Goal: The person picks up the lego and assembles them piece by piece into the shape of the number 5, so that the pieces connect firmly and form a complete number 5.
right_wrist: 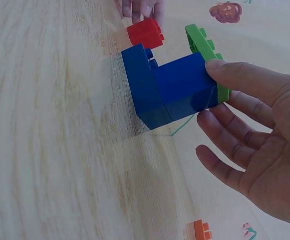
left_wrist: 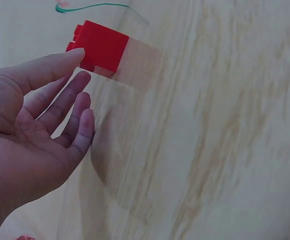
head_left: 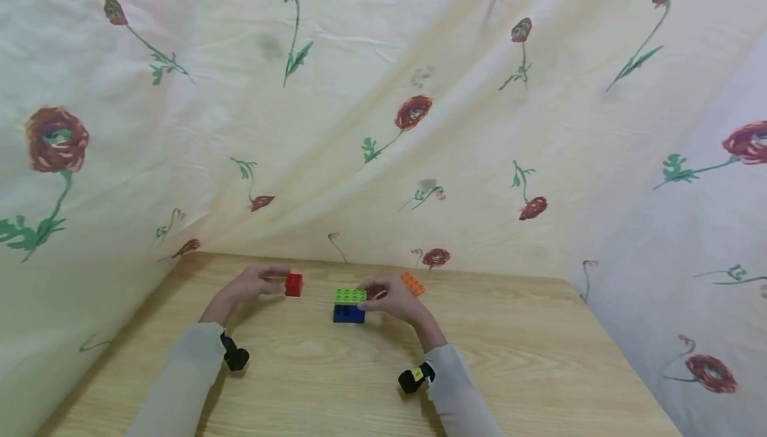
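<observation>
"Red brick (left_wrist: 104,47) first: where is it?"

"On the left part of the worktop (head_left: 299,377), at the left hand (head_left: 254,282). Thumb and index finger nip it between them, though the index tip is hidden; the other fingers are loosely bent and spread."

"And the right hand (head_left: 392,296)?"

"It pinches the green plate (head_left: 350,294) by one end, thumb in front, index finger running behind. Its remaining fingers curve free."

"What carries that plate?"

"An upper blue brick (right_wrist: 182,82), which sits on a lower blue brick (right_wrist: 142,85). The plate juts past the upper one, over uncovered studs on the lower, with a gap between."

"Is the lower one grounded?"

"Its underside appears to meet the worktop."

"Anything near?"

"An orange plate (head_left: 412,284), lying just beyond the right hand, apart from the bricks."
</observation>
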Available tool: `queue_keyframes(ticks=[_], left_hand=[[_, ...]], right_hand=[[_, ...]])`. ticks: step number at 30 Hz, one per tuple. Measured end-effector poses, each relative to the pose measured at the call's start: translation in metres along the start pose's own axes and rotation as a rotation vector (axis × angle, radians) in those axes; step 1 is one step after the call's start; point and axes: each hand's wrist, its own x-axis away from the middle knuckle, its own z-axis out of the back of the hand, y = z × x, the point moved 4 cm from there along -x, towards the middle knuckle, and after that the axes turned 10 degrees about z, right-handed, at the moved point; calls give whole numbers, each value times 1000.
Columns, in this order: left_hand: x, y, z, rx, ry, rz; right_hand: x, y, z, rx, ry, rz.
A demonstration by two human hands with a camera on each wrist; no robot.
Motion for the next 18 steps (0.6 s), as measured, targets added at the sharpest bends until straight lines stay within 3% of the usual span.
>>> queue_keyframes(ticks=[18], left_hand=[[-12, -9, -8, 28, 39, -20]], right_hand=[[0, 9, 0, 21, 10, 9]])
